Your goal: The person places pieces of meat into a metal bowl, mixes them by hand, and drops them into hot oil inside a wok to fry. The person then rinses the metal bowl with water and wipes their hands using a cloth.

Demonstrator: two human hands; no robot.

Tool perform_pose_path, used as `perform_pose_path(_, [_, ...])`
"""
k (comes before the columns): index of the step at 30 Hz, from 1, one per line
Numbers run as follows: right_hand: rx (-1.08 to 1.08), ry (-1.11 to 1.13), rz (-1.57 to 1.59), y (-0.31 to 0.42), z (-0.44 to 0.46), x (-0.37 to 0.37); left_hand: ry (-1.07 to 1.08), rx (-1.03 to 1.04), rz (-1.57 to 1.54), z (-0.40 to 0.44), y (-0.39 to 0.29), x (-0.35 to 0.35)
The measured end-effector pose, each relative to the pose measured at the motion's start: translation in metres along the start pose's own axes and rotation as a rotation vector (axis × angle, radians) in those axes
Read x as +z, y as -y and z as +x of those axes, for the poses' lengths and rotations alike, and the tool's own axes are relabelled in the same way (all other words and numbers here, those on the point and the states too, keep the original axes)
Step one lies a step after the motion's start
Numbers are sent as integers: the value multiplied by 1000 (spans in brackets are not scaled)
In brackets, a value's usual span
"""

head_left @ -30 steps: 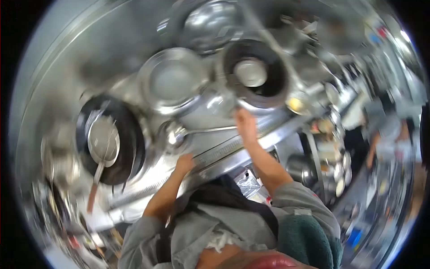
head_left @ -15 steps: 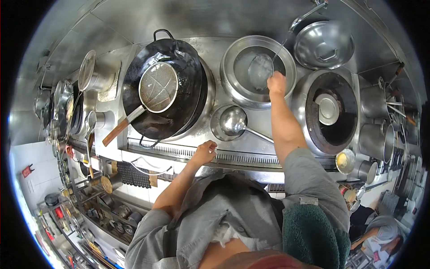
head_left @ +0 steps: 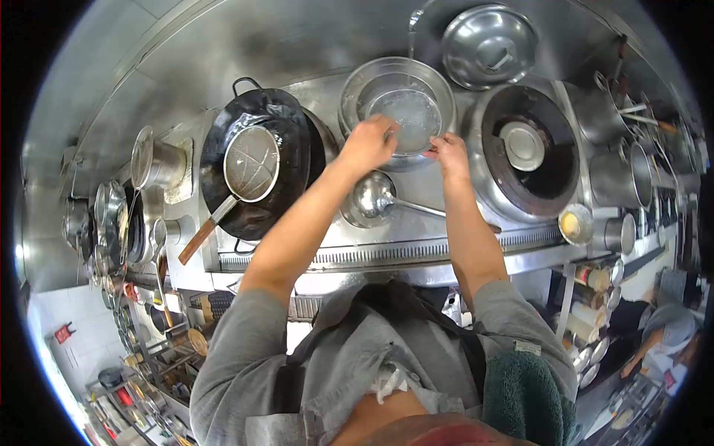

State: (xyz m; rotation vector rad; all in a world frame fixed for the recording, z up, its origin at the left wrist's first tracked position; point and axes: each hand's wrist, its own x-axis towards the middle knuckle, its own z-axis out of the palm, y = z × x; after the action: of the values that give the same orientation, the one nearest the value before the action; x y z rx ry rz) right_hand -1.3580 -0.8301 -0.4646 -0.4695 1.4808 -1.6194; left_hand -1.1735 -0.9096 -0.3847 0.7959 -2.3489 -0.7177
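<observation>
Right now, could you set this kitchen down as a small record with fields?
Place: steel counter
Left hand: over the pot, fingers curled
Right hand: at the pot's near right edge, grip unclear
Left of pot: dark wok, sieve lying in it
Near side of pot: ladle, its bowl in a small dish
Right of pot: dark pan with a steel lid or plate inside

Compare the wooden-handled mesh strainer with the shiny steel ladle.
The wooden-handled mesh strainer has a see-through head; the shiny steel ladle has a solid bowl. The strainer lies on a black metal wok; the ladle rests in a round steel container. Neither is held.
</observation>
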Motion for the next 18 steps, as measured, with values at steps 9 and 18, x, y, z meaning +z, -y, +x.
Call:
perform_pose_path(9, [67, -105, -253, -32, -94, -72, 859, -76, 404, 5, -26, 128])
perform_pose_path(18, [138, -198, -321, -72, -162, -114, 896, -234, -254, -68, -3, 191])
